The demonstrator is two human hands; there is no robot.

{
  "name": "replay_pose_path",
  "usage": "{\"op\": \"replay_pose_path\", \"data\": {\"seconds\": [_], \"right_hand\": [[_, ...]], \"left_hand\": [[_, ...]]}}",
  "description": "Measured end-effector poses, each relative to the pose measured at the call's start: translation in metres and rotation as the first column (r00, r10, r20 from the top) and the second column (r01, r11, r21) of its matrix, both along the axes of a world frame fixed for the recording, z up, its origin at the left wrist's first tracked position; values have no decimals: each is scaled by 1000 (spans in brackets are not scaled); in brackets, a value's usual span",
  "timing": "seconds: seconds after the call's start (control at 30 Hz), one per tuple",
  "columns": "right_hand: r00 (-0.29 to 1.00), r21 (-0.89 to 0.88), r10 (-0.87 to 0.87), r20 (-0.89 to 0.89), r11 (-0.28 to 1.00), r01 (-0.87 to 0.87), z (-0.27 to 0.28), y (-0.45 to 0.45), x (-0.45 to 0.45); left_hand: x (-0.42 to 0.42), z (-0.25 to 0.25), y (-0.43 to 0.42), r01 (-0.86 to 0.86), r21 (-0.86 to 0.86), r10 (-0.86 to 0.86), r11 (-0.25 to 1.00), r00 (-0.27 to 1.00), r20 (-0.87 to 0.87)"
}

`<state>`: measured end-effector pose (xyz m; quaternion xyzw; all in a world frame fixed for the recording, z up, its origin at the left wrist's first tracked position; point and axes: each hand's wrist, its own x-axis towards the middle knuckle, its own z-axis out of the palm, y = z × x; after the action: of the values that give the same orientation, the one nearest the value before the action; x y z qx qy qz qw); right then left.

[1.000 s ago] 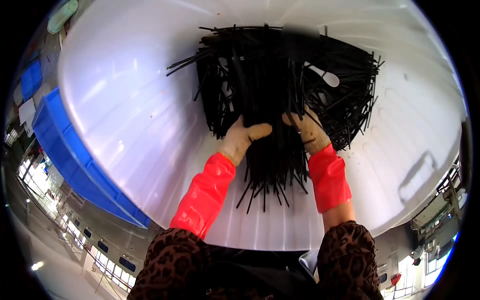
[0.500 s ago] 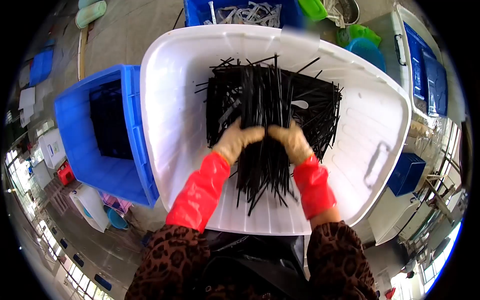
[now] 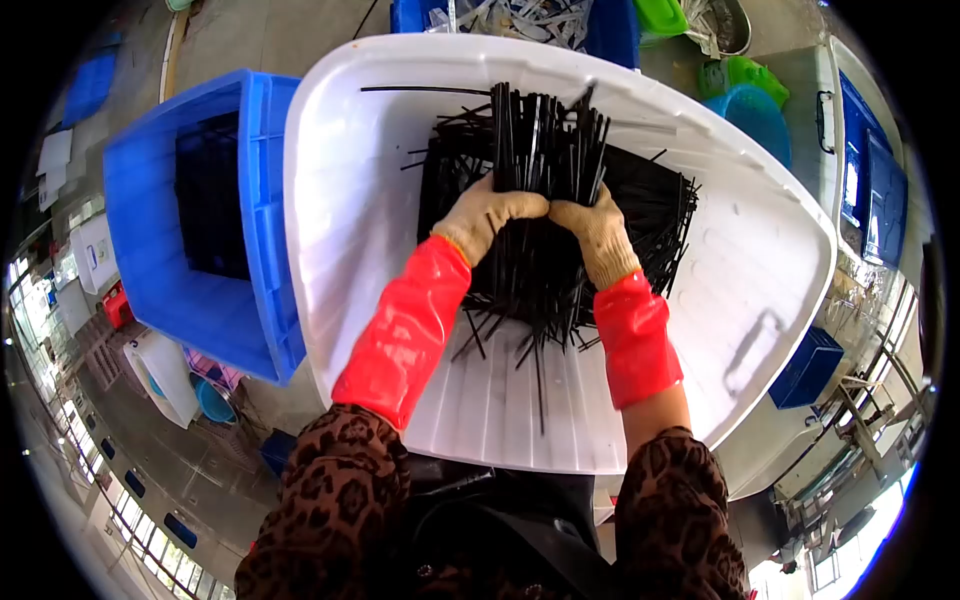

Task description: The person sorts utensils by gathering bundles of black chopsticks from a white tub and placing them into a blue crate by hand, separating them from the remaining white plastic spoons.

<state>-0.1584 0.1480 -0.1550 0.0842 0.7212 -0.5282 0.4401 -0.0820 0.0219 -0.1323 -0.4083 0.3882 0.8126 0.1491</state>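
In the head view, my left hand [image 3: 492, 215] and my right hand [image 3: 597, 228], in tan knit gloves with red oversleeves, are closed around a thick bundle of thin black straw-like sticks [image 3: 530, 140]. The thumbs meet at the near side of the bundle, which points up and away from me. A pile of loose black sticks [image 3: 650, 205] lies beneath the hands in a large white plastic tub [image 3: 360, 180]. Some sticks hang down or stick out below the grip. The fingers behind the bundle are hidden.
A blue crate [image 3: 265, 220] with dark contents stands tilted against the tub's left side. Beyond the far rim is a blue bin [image 3: 610, 35] of pale scraps. A blue basin [image 3: 755, 120], a green container [image 3: 742, 78] and a dark blue box [image 3: 806, 366] are on the right.
Both hands have moved up and away with the bundle, whose upper ends now stand bunched toward the camera. One long stick now juts out left. The view has shifted slightly.
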Motion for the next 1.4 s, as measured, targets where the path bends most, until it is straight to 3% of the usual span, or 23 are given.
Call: {"op": "replay_pose_path", "data": {"seconds": [0.03, 0.1, 0.13, 0.17, 0.2, 0.3, 0.4, 0.47, 0.5, 0.53, 0.57, 0.6, 0.63, 0.7, 0.77, 0.8, 0.83, 0.87, 0.9, 1.0, 1.17, 1.3, 1.4], "right_hand": [[998, 189, 67, 7, 980, -67, -15, 0, -3], [991, -331, -104, 85, 935, 127, 9, 6, 7], [997, -78, 69, 23, 995, -67, -1, 15, 14], [991, -96, -96, 97, 990, 106, 11, 25, 31], [1000, 17, 1, 30, 1000, -1, 24, 31, 40], [933, 372, 196, 303, 877, -305, 23, 66, 72], [923, 240, -30, 384, 968, -69, 33, 60, 58], [951, 308, -13, 309, 947, -87, 4, 55, 50], [954, 86, -136, 266, 989, 117, -7, 57, 45], [981, 270, -121, 151, 960, 77, 1, 39, 29], [966, 119, -190, 177, 978, 170, -7, 33, 17], [984, -120, -179, 10, 976, 179, -5, 38, 3], [957, -274, -252, 146, 919, 284, -14, 33, -12], [964, -9, -267, 16, 964, 267, 15, 15, -31], [837, -180, 42, -546, 970, -166, -53, 40, -23], [977, -209, -159, -142, 970, 127, -10, 31, -18], [956, 77, 33, -291, 997, -11, 38, 27, -14], [978, 326, 77, -195, 945, -10, 61, 19, -7], [992, 265, 19, -128, 964, 16, 71, 23, 6], [995, 233, -89, 41, 970, 77, 57, 66, 74], [973, 217, 181, 142, 953, -209, 62, 78, 133], [988, 207, 144, 54, 966, -152, 179, -3, 121], [968, 335, 214, -128, 928, -161, 243, -57, 126]], "left_hand": [[-4, -2, -7, 107, -60, -105, 992, 994, 34], [1, -4, 5, -2, 10, 2, 1000, 999, -40], [13, -10, 15, -36, 50, 35, 998, 999, 10], [27, -18, 26, -72, 88, 66, 994, 996, 62], [40, -9, 38, -70, 93, 60, 993, 993, 105], [80, -8, 74, -4, 218, -72, 976, 936, 344], [77, -9, 78, -45, 253, -59, 966, 920, 388], [52, -11, 74, -77, 128, 34, 989, 951, 306], [38, -19, 68, -65, 86, 42, 994, 969, 242], [31, -26, 59, 104, -173, -109, 979, 994, -18], [23, -32, 51, 188, -451, -316, 872, 921, -227], [8, -36, 45, 137, -465, -292, 874, 914, -281], [-8, -35, 41, 85, -476, -270, 875, 903, -335], [-32, -22, 28, 289, -532, -342, 796, 940, -2], [-33, 6, 34, 118, -473, -223, 873, 959, -172], [-20, 4, 36, 161, -594, -349, 788, 912, -214], [-3, -6, 39, 175, -711, -467, 681, 852, -238], [14, -8, 49, 171, -529, -339, 831, 910, -238], [12, 26, 60, -113, -76, 110, 991, 993, -46], [72, 42, 94, -144, -67, 147, 987, 988, 39], [143, 81, 96, -382, 185, 298, 906, 883, 362], [144, 129, 59, -478, 270, 388, 836, 863, 324], [147, 166, 11, -445, 157, 462, 882, 882, -94]]}}
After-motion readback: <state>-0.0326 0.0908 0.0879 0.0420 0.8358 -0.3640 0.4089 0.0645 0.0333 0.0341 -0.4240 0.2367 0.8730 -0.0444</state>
